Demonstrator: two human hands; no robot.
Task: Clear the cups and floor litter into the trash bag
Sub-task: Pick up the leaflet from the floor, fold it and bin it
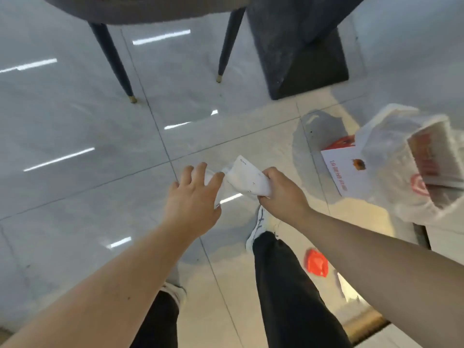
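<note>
Head view, right fingers point(270, 175) clamping white paper point(247, 178), left fingers point(198, 173) spread, red litter point(316, 262) on floor point(75, 121)

This looks like a dining area in an eatery or a home dining room, though which of the two cannot be told. The glossy pale grey marble-look tiled floor point(75, 126) runs edge to edge and mirrors strip ceiling lights as bright bars. At the top edge stands a grey upholstered chair point(140, 8) on slim dark tapered legs with brass-coloured tips point(133, 98), beside the dark stone-look block base of a table point(303, 61). Near the right edge, takeaway litter lies on the floor: a white cardboard food box with red print point(344, 169), a translucent white plastic carrier bag with a red logo point(391, 172) and a crumpled red wrapper point(316, 262).
</note>
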